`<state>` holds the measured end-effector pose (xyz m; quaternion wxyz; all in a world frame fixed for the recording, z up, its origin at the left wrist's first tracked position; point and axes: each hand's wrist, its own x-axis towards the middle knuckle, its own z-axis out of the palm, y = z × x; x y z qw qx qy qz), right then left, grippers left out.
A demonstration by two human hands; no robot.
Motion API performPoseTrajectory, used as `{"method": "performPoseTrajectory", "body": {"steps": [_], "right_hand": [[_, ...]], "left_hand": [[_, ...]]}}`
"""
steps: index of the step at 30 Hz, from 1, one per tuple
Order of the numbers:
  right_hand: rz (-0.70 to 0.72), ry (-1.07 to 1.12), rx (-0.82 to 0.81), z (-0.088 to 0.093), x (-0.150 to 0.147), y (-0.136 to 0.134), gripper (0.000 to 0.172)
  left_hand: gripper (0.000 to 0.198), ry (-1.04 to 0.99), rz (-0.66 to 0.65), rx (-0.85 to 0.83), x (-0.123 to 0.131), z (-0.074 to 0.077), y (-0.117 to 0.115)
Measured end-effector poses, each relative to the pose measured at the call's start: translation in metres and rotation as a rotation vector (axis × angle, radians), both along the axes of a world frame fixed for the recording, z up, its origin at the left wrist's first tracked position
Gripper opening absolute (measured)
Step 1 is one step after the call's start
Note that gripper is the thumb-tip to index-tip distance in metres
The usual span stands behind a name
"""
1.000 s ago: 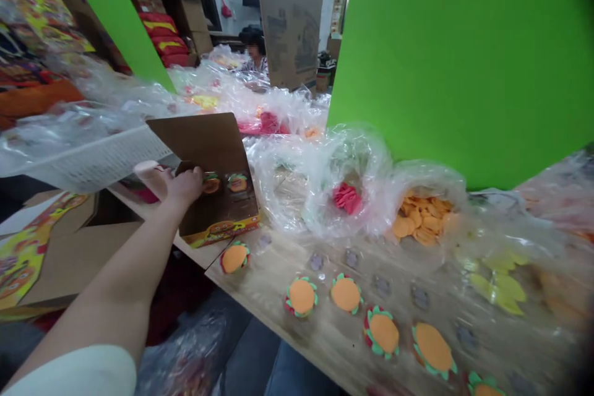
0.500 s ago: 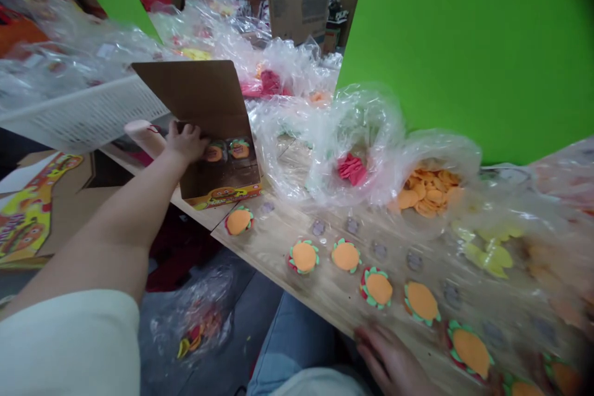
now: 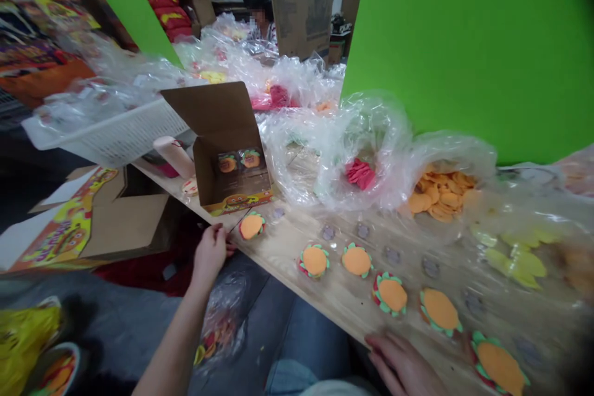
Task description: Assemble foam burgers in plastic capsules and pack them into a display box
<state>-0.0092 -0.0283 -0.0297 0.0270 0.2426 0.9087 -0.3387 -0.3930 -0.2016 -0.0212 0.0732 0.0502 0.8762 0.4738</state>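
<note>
The left hand curls shut, on what I cannot tell, just below a foam burger on the table edge, while the open right hand rests beside 2 more, laid out within reach.

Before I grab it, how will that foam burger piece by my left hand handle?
The foam burger piece looks light and fairly stiff, given its flat cut layers. Lying flat on the wooden board, it shouldn't roll. Its green edging may bend.
</note>
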Motion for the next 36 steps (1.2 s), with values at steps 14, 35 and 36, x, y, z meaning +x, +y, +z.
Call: {"method": "performPoseTrajectory", "body": {"steps": [14,35,36], "right_hand": [[-0.182,0.275,-0.871,0.061,-0.078,-0.030,0.034],[-0.083,0.673,-0.139,0.044,-0.036,-0.025,0.038],[-0.138,0.695,-0.153,0.046,-0.033,-0.026,0.032]], "left_hand": [[0.006,-0.489,-0.142,0.427,0.025,0.029,0.004],[0.033,-1.018,-0.582,0.423,0.174,0.073,0.080],[0.030,-0.988,-0.583,0.454,0.183,0.073,0.084]]}}
